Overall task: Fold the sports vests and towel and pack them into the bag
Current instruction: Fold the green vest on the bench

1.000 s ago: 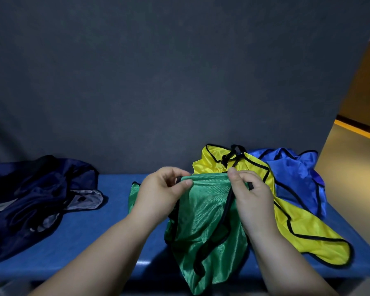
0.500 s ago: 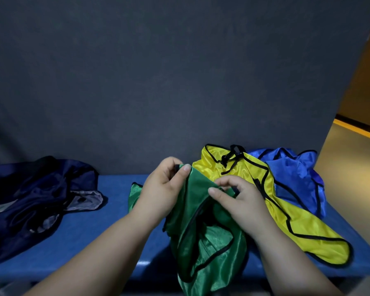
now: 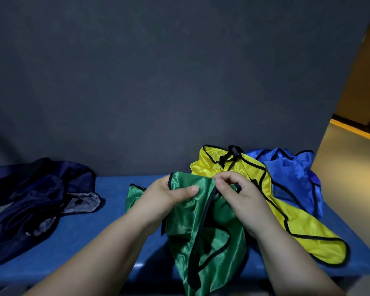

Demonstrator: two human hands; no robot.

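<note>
A green sports vest (image 3: 203,238) with black trim hangs over the front edge of the blue bench (image 3: 107,236). My left hand (image 3: 165,197) grips its top edge, thumb pressed on the cloth. My right hand (image 3: 237,195) pinches the same top edge just to the right, fingers curled. Behind them lies a yellow vest (image 3: 291,221) spread out, and a crumpled blue vest (image 3: 291,178) beside it at the right. A dark navy bag (image 3: 30,201) lies slumped at the left end of the bench. No towel is in view.
A dark grey wall (image 3: 158,82) rises right behind the bench. Bare bench surface lies between the bag and the green vest. At the far right is a tan floor (image 3: 350,167) with a yellow line.
My right hand has moved up from the bunched cloth to the vest's top edge near my left hand. The green vest hangs longer and flatter than half a second ago.
</note>
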